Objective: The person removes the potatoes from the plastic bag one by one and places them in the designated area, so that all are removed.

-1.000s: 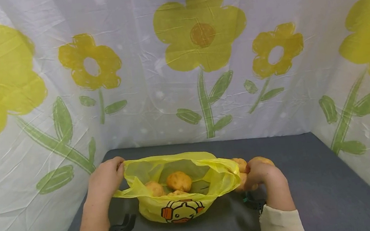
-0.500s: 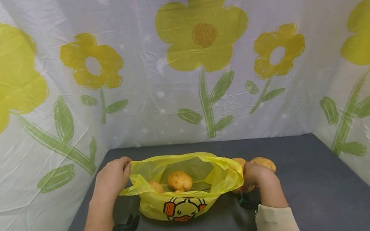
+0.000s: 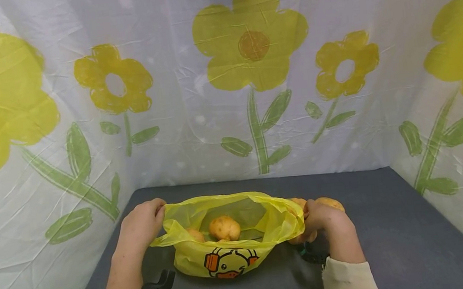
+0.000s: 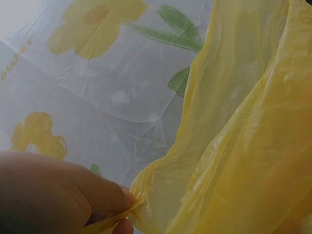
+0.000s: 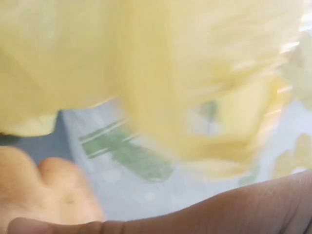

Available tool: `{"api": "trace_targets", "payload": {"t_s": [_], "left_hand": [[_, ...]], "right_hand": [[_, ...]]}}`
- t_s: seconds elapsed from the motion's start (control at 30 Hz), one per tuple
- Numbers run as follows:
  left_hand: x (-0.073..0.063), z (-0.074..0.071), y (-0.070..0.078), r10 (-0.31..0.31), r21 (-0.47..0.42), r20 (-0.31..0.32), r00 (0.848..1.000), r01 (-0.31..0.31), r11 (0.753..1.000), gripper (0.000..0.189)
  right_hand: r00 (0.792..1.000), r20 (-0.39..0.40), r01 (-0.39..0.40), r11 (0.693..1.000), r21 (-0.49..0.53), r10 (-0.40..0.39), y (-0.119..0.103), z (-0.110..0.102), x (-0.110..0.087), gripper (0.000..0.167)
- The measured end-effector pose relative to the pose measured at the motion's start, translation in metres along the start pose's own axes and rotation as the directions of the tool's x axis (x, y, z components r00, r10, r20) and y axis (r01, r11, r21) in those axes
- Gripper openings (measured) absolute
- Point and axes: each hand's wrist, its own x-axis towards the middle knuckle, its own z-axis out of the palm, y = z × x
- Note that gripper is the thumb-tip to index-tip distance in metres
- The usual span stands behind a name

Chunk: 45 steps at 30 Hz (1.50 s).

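Note:
A yellow plastic bag [image 3: 264, 254] with a printed duck face stands with its mouth spread. Inside it lie several potatoes, one potato [image 3: 225, 228] in plain sight. My left hand [image 3: 140, 227] pinches the bag's left edge between thumb and fingers, as the left wrist view confirms with the hand [image 4: 63, 197] on gathered film. At the bag's right side, my right hand [image 3: 325, 217] grips a potato [image 5: 63, 195], its thumb along it in the right wrist view. The hand and bag partly hide this potato in the head view.
Beyond my right hand lie another potato [image 3: 330, 204] and one potato [image 3: 298, 202] half behind the bag's rim. All stand on a dark grey table [image 3: 394, 240], with flower-printed white cloth [image 3: 197, 143] hanging round its back and sides.
Both hands and the bag's mouth have shifted slightly: the left hand to the right, the right hand a little left towards the bag. The last half second shows hardly any movement.

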Motion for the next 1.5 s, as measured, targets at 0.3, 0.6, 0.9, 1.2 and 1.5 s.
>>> {"api": "trace_targets", "payload": {"t_s": [0.3, 0.6, 0.9, 1.2, 1.5], "left_hand": [[0.0, 0.001, 0.001, 0.002, 0.001, 0.003, 1.0, -0.002, 1.0, 0.023], [0.0, 0.004, 0.001, 0.011, -0.001, 0.002, 1.0, -0.011, 1.0, 0.023], [0.002, 0.007, 0.003, 0.012, 0.006, 0.012, 1.0, -0.012, 1.0, 0.024], [0.002, 0.008, 0.006, 0.041, 0.011, 0.01, 0.999, -0.041, 0.999, 0.023], [0.003, 0.01, 0.01, 0.051, 0.016, 0.016, 0.999, -0.051, 0.999, 0.022]], "right_hand": [[0.957, -0.254, 0.132, 0.99, -0.047, -0.14, -0.019, -0.016, -0.029, 0.044], [0.842, -0.423, 0.311, 0.942, -0.124, -0.334, -0.041, -0.016, -0.048, 0.032], [0.703, -0.449, 0.535, 0.826, -0.175, -0.551, -0.069, 0.009, -0.047, 0.028], [0.759, -0.162, 0.6, 0.774, -0.202, -0.63, -0.095, 0.046, -0.022, 0.032], [0.789, -0.216, 0.471, 0.792, -0.388, -0.575, -0.105, 0.086, 0.001, 0.04]]}}
